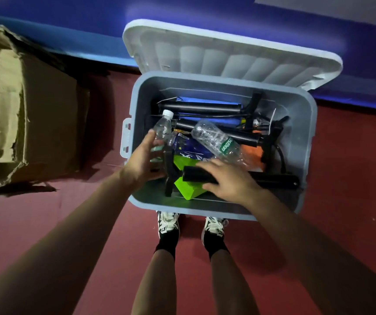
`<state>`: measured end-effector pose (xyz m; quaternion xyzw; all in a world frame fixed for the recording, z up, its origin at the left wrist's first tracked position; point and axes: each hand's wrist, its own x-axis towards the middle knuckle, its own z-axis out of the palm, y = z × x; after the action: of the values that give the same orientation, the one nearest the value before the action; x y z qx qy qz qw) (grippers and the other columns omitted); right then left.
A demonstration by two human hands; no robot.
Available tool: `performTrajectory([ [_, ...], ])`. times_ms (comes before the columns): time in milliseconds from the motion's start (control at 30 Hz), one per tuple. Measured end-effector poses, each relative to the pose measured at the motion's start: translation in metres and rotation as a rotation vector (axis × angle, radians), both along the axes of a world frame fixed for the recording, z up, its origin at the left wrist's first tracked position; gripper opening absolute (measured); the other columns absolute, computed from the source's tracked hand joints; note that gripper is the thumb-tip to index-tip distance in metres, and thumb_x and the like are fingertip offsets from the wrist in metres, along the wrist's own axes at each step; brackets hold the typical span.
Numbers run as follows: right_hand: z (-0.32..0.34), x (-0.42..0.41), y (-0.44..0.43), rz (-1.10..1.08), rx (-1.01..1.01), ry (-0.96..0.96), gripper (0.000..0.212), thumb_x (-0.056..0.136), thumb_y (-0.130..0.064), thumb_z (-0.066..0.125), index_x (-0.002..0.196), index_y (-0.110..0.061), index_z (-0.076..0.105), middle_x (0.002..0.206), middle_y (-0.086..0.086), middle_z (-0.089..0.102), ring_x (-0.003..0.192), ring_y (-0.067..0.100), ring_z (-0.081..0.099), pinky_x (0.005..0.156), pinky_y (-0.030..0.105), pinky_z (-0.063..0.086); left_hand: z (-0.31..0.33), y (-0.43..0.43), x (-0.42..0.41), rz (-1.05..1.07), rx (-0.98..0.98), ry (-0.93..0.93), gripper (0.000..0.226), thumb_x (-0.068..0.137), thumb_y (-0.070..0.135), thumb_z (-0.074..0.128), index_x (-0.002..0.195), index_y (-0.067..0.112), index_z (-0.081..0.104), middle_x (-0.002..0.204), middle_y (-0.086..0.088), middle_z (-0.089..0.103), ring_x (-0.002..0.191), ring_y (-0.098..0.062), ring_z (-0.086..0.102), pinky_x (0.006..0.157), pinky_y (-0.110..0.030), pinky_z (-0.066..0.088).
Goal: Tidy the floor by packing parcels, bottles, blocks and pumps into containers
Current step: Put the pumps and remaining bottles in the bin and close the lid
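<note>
Bottle (163, 128), left hand (141, 161) fingers (151, 135) curled round it, could roll off the crowded bin (308, 137); right hand (226, 179) clasps a pump (193, 175).

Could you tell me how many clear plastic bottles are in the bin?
2: a white-capped bottle held by the left hand, a green-labelled bottle lying centrally; others may be hidden.
</note>
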<state>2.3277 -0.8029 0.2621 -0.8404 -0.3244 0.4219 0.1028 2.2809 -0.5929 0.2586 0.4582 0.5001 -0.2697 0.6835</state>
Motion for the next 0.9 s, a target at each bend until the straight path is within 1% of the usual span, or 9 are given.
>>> performTrajectory([
  [67,-0.018,-0.005,0.017,0.07,-0.062,-0.005,0.063,0.093,-0.037,0.055,0.148,-0.026,0.027,0.141,0.001,0.041,0.131,0.022,0.038,0.107,0.038,0.032,-0.012,0.002,-0.015,-0.077,0.007,0.063,0.046,0.094,0.058,0.031,0.101,0.022,0.058,0.101,-0.002,0.063,0.09,-0.019,0.059,0.088,-0.036,0.041],
  [200,-0.057,-0.016,0.008,-0.129,-0.257,0.04,0.067,0.095,-0.017,0.052,0.151,-0.017,0.016,0.15,0.01,0.026,0.138,0.029,0.025,0.11,0.041,0.031,-0.031,0.0,-0.03,-0.29,0.289,0.075,0.033,0.096,0.03,0.046,0.126,0.015,0.051,0.109,-0.007,0.057,0.095,-0.021,0.053,0.072,-0.029,0.039],
  [267,-0.064,-0.022,-0.013,-0.123,-0.315,0.097,0.071,0.092,-0.005,0.048,0.152,-0.019,0.011,0.154,0.009,0.019,0.139,0.031,0.023,0.11,0.042,0.032,-0.035,-0.001,-0.031,-0.377,0.311,0.041,0.022,0.095,0.021,0.05,0.115,0.019,0.057,0.1,-0.008,0.059,0.09,-0.022,0.052,0.066,-0.025,0.038],
  [367,-0.054,-0.011,-0.041,-0.19,-0.199,0.099,0.055,0.094,-0.01,0.046,0.146,-0.018,0.031,0.148,0.006,0.033,0.131,0.028,0.04,0.104,0.038,0.04,-0.032,-0.002,-0.016,-0.494,0.366,-0.1,0.013,0.086,0.018,0.055,0.076,0.026,0.06,0.067,0.001,0.054,0.067,-0.018,0.046,0.051,-0.022,0.032],
  [467,-0.031,0.037,-0.056,-0.305,-0.074,-0.101,0.042,0.093,-0.014,0.047,0.134,-0.021,0.047,0.131,0.004,0.047,0.11,0.028,0.055,0.089,0.037,0.047,-0.024,-0.001,0.024,-0.555,0.585,-0.188,0.012,0.09,0.013,0.053,0.097,0.019,0.062,0.09,-0.008,0.061,0.081,-0.021,0.054,0.068,-0.028,0.042],
  [567,-0.011,0.107,-0.061,-0.398,-0.052,-0.374,0.049,0.091,-0.013,0.051,0.139,-0.017,0.041,0.136,0.009,0.044,0.117,0.03,0.05,0.091,0.039,0.045,-0.014,0.007,0.081,-0.796,0.936,-0.311,0.037,0.089,0.018,0.055,0.126,0.011,0.053,0.131,-0.012,0.047,0.119,-0.028,0.046,0.098,-0.032,0.037],
  [633,-0.002,0.148,-0.062,-0.467,-0.054,-0.531,0.054,0.09,-0.013,0.052,0.142,-0.013,0.037,0.138,0.012,0.042,0.124,0.032,0.043,0.097,0.042,0.04,-0.001,0.008,0.119,-0.905,1.089,-0.428,0.045,0.09,0.02,0.055,0.133,0.011,0.046,0.143,-0.009,0.035,0.131,-0.029,0.034,0.105,-0.04,0.033],
  [800,0.008,0.203,-0.044,-0.457,-0.129,-0.697,0.044,0.09,-0.016,0.052,0.132,-0.006,0.044,0.131,0.016,0.042,0.123,0.033,0.039,0.095,0.046,0.04,0.012,0.007,0.187,-1.178,1.389,-0.617,0.054,0.09,0.028,0.054,0.138,0.012,0.037,0.146,-0.008,0.035,0.133,-0.029,0.032,0.104,-0.044,0.029],
  [900,0.008,0.212,-0.04,-0.414,-0.093,-0.823,0.037,0.09,-0.013,0.054,0.125,-0.002,0.049,0.126,0.019,0.047,0.116,0.036,0.044,0.094,0.046,0.039,0.012,0.009,0.212,-1.211,1.439,-0.584,0.05,0.091,0.029,0.053,0.136,0.011,0.041,0.135,-0.014,0.044,0.126,-0.033,0.038,0.102,-0.044,0.03],
])
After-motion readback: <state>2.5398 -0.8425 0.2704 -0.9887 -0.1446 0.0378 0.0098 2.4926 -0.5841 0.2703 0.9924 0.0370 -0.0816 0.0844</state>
